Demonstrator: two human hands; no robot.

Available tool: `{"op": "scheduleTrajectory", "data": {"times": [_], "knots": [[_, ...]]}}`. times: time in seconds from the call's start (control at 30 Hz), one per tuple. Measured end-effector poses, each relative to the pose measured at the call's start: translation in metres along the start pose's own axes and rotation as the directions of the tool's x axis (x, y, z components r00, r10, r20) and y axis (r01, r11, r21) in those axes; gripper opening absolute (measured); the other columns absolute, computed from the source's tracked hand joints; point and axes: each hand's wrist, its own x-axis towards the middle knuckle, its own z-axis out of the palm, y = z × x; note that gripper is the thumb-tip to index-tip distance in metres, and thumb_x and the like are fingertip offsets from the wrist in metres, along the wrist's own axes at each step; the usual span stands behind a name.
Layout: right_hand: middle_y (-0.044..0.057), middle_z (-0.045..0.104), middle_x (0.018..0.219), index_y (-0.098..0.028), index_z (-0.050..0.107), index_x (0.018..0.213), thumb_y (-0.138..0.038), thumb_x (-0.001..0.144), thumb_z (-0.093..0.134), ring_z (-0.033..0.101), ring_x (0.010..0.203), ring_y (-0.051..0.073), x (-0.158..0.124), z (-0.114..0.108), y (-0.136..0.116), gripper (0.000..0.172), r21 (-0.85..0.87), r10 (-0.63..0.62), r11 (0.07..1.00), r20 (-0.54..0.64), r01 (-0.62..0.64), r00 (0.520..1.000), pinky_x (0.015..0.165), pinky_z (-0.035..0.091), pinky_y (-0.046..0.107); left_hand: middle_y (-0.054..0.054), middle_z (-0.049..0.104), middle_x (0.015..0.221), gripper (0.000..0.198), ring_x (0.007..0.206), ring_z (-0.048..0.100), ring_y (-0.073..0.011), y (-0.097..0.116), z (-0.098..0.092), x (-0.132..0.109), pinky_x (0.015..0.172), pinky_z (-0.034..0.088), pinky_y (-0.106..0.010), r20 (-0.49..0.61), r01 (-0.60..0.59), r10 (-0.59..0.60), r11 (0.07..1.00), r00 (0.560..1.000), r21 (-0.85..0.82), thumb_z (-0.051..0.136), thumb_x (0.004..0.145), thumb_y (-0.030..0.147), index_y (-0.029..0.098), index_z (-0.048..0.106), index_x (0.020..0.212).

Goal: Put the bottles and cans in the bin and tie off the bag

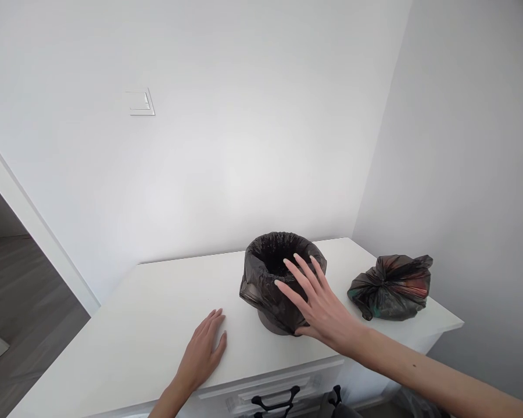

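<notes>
A round bin [268, 321] lined with a black plastic bag [261, 278] stands upright on the white cabinet top [157, 325]. The bag is folded out over the rim, and its inside is dark. My right hand [320, 307] is at the bin's front right side, fingers spread over the bag near the rim, holding nothing. To the left of the bin, my left hand [204, 348] rests on the cabinet top with its fingers lying flat and nothing in it. A knotted black bag [392, 290], with red and green showing through, lies to the right of the bin.
White walls rise behind and to the right, with a light switch [142, 101] on the back wall. Black drawer handles [276, 400] show on the cabinet front. At the far left, a door frame [39, 226] borders a dark floor.
</notes>
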Motion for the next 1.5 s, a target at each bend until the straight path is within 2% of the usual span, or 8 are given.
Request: {"op": "scheduleTrajectory", "data": {"times": [0.17, 0.37, 0.63, 0.9, 1.03, 1.3, 1.4, 1.5], "knots": [[0.013, 0.035, 0.165, -0.032, 0.014, 0.166, -0.05, 0.087, 0.077, 0.023, 0.156, 0.038, 0.015, -0.029, 0.006, 0.103, 0.231, 0.022, 0.973, 0.003, -0.022, 1.0, 0.127, 0.018, 0.067, -0.004, 0.053, 0.157, 0.047, 0.148, 0.046, -0.0281, -0.001, 0.0, 0.0, 0.117, 0.048, -0.05, 0.002, -0.002, 0.002, 1.0, 1.0, -0.006, 0.048, 0.101, 0.042, 0.031, 0.05, 0.147], [0.007, 0.075, 0.109, -0.029, 0.068, 0.125, -0.055, 0.102, 0.052, 0.067, 0.111, 0.028, 0.04, -0.039, 0.036, 0.038, 0.286, 0.03, 0.955, 0.153, -0.073, 0.988, 0.104, 0.048, 0.047, -0.004, 0.054, 0.157, 0.046, 0.147, 0.047, -0.0289, -0.001, 0.002, 0.0, 0.117, 0.047, -0.051, -0.003, -0.004, 0.004, 1.0, 1.0, -0.006, 0.047, 0.102, 0.042, 0.031, 0.051, 0.147], [0.004, 0.066, 0.069, -0.026, 0.063, 0.081, -0.067, 0.101, 0.042, 0.063, 0.067, 0.024, 0.045, -0.028, 0.094, 0.05, -0.037, 0.149, 0.989, 0.275, -0.144, 0.95, 0.06, 0.037, 0.032, -0.004, 0.054, 0.157, 0.044, 0.147, 0.046, -0.0286, 0.001, 0.0, -0.001, 0.116, 0.048, -0.051, 0.009, 0.009, -0.008, 1.0, 1.0, -0.014, 0.046, 0.102, 0.042, 0.03, 0.052, 0.145], [0.015, 0.075, 0.118, -0.024, 0.07, 0.124, -0.058, 0.095, 0.06, 0.069, 0.111, 0.038, 0.04, -0.023, 0.203, 0.045, -0.268, 0.494, 0.866, 0.322, -0.422, 0.808, 0.081, 0.052, 0.043, -0.003, 0.054, 0.157, 0.042, 0.148, 0.046, -0.0268, 0.005, -0.004, -0.001, 0.116, 0.048, -0.05, 0.02, 0.032, -0.032, 0.999, 0.999, -0.015, 0.044, 0.103, 0.041, 0.03, 0.052, 0.142], [0.019, 0.076, 0.113, -0.02, 0.072, 0.121, -0.05, 0.094, 0.066, 0.07, 0.107, 0.038, 0.034, -0.029, 0.234, 0.042, -0.382, 0.604, 0.782, 0.275, -0.491, 0.748, 0.086, 0.053, 0.047, -0.003, 0.056, 0.155, 0.041, 0.146, 0.048, -0.0269, 0.007, -0.006, 0.0, 0.115, 0.049, -0.049, 0.003, 0.025, -0.025, 1.0, 1.0, -0.014, 0.045, 0.102, 0.039, 0.029, 0.055, 0.141], [0.021, 0.059, 0.139, -0.014, 0.059, 0.135, -0.035, 0.105, 0.043, 0.054, 0.133, 0.034, 0.002, 0.02, 0.153, 0.04, -0.198, 0.306, 0.921, -0.165, -0.335, 0.938, 0.112, 0.044, 0.053, -0.003, 0.055, 0.156, 0.042, 0.147, 0.048, -0.0255, 0.01, -0.009, 0.0, 0.116, 0.049, -0.046, 0.019, 0.042, -0.042, 0.999, 0.999, 0.016, 0.043, 0.103, 0.04, 0.029, 0.056, 0.141], [0.013, 0.053, 0.152, -0.024, 0.058, 0.138, -0.042, 0.106, 0.04, 0.051, 0.14, 0.029, -0.04, 0.07, 0.1, 0.041, 0.044, 0.186, 0.981, 0.094, -0.191, 0.978, 0.116, 0.044, 0.049, -0.003, 0.053, 0.157, 0.044, 0.148, 0.046, -0.0249, 0.012, -0.007, 0.0, 0.118, 0.047, -0.046, 0.036, 0.04, -0.042, 0.998, 0.998, 0.04, 0.041, 0.104, 0.04, 0.028, 0.055, 0.143], [0.013, 0.03, 0.169, -0.018, 0.043, 0.155, -0.058, 0.106, 0.035, 0.03, 0.156, 0.026, -0.079, 0.118, 0.066, 0.064, 0.156, 0.271, 0.928, 0.338, -0.338, 0.901, 0.124, 0.034, 0.045, -0.004, 0.049, 0.16, 0.049, 0.151, 0.042, -0.0255, 0.015, 0.0, -0.004, 0.121, 0.042, -0.049, 0.05, 0.044, -0.049, 0.994, 0.998, 0.098, 0.037, 0.105, 0.041, 0.026, 0.051, 0.149]]}}
